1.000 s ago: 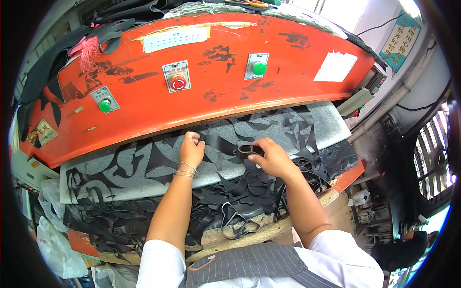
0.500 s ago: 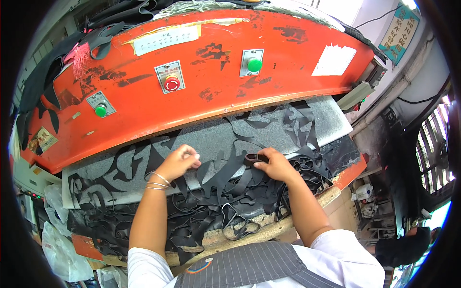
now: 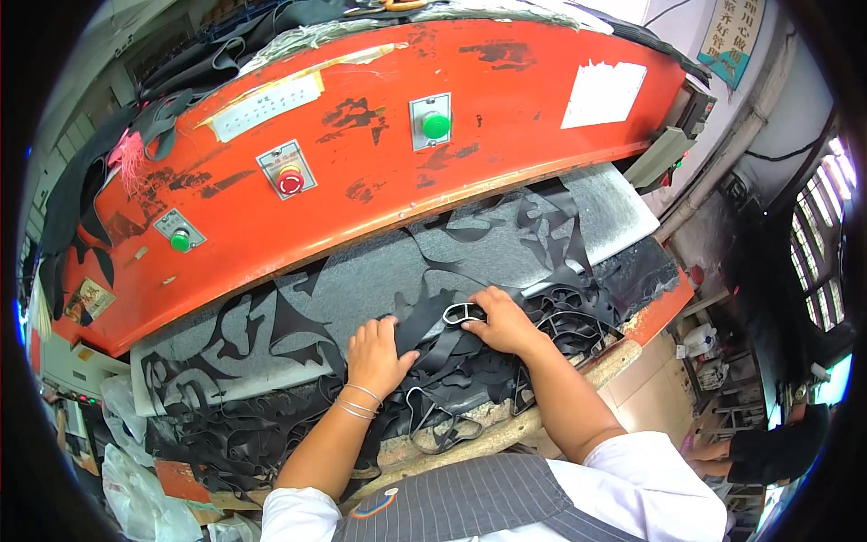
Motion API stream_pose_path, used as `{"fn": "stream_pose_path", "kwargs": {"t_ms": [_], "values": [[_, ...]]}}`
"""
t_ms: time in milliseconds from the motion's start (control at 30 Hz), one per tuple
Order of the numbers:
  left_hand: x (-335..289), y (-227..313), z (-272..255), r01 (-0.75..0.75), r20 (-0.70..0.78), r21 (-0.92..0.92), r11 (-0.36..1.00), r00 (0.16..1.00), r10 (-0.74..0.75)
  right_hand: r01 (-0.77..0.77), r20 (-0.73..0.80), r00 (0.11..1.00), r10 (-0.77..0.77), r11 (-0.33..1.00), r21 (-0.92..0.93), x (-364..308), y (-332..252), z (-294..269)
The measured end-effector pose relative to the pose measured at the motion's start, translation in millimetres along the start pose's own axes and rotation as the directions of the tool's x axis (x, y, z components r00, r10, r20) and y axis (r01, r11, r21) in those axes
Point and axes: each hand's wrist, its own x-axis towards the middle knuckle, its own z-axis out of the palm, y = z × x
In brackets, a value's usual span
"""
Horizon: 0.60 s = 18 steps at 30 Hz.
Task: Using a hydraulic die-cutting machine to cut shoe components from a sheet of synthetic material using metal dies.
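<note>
My right hand [image 3: 501, 322] grips a small steel cutting die [image 3: 462, 313], an oval band with a bright rim and a bar across it. It is held just above the near edge of the grey pad [image 3: 361, 275]. My left hand [image 3: 375, 357] is on the left edge of a black sheet scrap [image 3: 421, 322], with the thumb and fingers closed about it; the fingertips are partly hidden. Thin black cut-out remnants [image 3: 293, 330] lie across the pad. A tangled heap of black offcuts [image 3: 271, 434] spreads along the near side, under my forearms.
An orange press beam [image 3: 361, 135] with green buttons [image 3: 435, 125] and a red button [image 3: 289, 182] spans the far side, above the pad. Another metal die [image 3: 424, 417] lies at the front edge by a worn rail [image 3: 578, 384]. Plastic bags [image 3: 135, 488] stand lower left; another person [image 3: 777, 456] is at far right.
My left hand has come down and rightward onto the black sheet scrap. The die in my right hand has turned so its bright rim shows. The head view has shifted a little.
</note>
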Motion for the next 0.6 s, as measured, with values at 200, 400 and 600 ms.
{"fn": "stream_pose_path", "kwargs": {"t_ms": [200,400,600], "values": [[-5,10,2,-0.114,0.004,0.085,0.990,0.993,0.114,0.032,0.011,0.999,-0.033,0.996,0.089,3,18,-6],[-2,6,14,-0.200,-0.126,0.074,0.977,0.970,0.208,-0.356,0.316,0.933,0.172,0.559,0.749,10,31,-22],[2,2,12,-0.182,-0.186,0.036,0.983,0.965,0.186,-0.216,0.450,0.887,-0.104,0.768,0.603,7,14,-31]]}}
